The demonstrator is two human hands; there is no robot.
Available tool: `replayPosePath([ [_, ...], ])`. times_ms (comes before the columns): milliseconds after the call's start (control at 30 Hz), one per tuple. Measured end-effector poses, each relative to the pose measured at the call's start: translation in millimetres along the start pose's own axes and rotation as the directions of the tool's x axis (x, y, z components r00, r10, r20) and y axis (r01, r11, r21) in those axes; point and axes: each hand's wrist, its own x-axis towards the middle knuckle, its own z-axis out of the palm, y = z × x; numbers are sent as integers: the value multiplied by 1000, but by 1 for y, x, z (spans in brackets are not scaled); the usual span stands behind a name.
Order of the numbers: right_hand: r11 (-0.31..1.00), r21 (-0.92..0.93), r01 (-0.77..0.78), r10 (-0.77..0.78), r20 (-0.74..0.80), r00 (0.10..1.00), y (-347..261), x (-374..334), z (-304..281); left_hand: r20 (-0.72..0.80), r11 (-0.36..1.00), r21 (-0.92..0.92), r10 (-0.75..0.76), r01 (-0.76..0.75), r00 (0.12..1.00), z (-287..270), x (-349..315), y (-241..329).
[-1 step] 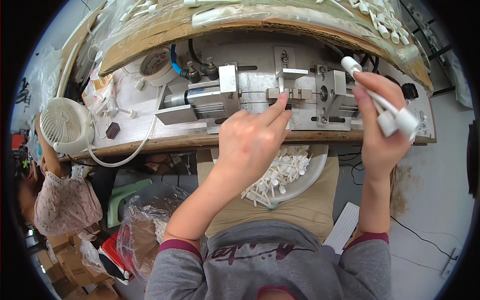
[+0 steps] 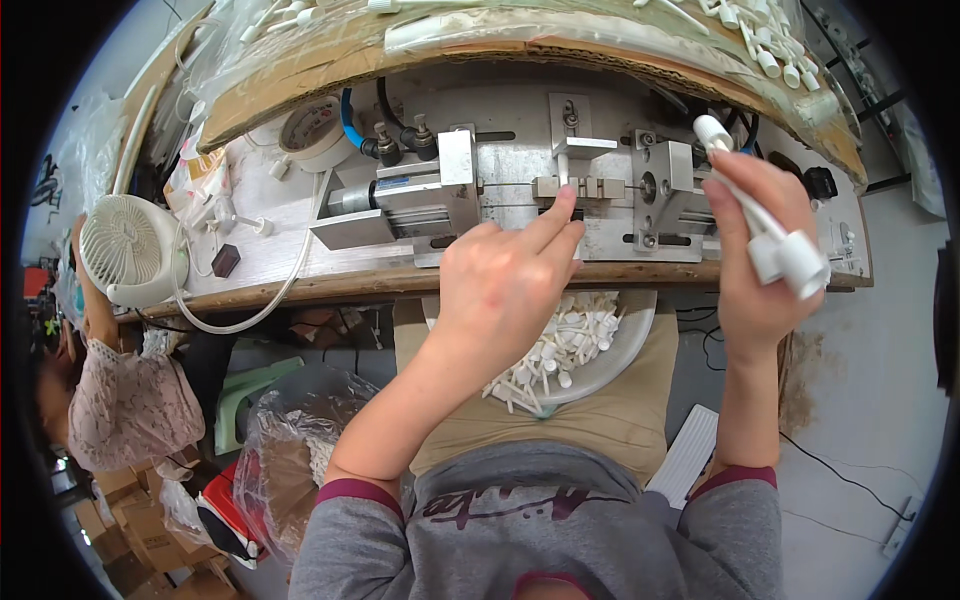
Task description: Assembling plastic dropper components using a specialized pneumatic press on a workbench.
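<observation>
My left hand (image 2: 505,285) reaches over the bench-top metal fixture (image 2: 458,180). Its index finger is stretched out, the tip on the near end of a small white plastic stick (image 2: 563,168). That stick lies across a grooved metal block (image 2: 600,188) in the middle of the fixture. The thumb and the undersides of the other fingers are hidden. Right of the fixture, my right hand (image 2: 765,250) is raised and closed around several white capped plastic tubes (image 2: 745,205). Their caps stick out above the fingers and below, beside the palm.
A clear plastic tray (image 2: 640,350) of white pieces rests on my lap. Cardboard (image 2: 600,52) with more pieces overhangs the bench's back. A small white fan (image 2: 130,250) and a tape roll (image 2: 312,135) stand left. Another person's lace sleeve (image 2: 135,405) shows far left.
My right hand has turned slightly with the capped tubes; their upper cap has shifted a little right, the lower ones a little down. My left hand stays in place on the stick.
</observation>
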Motion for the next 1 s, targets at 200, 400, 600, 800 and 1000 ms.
replayPosePath([
  [200, 863, -276, 423, -394, 156, 906, 4, -9, 3, 42, 934, -322, -150, 156, 988, -7, 2, -1],
  [400, 832, -279, 479, -446, 175, 878, -6, -12, 20, 2, 683, -728, -86, 60, 996, -34, -2, 18],
  [600, 987, -113, 113, -114, -2, 993, 8, -11, 15, -66, 950, -305, -85, 61, 994, -19, -9, 8],
  [800, 621, 546, -562, 566, 183, 804, -18, -15, -2, -3, 1000, -8, -25, 25, 1000, -5, 1, 1],
  [1000, 177, 695, -696, 651, 448, 613, -10, -22, -5, 12, 995, -86, -40, 41, 999, -4, 1, -2],
])
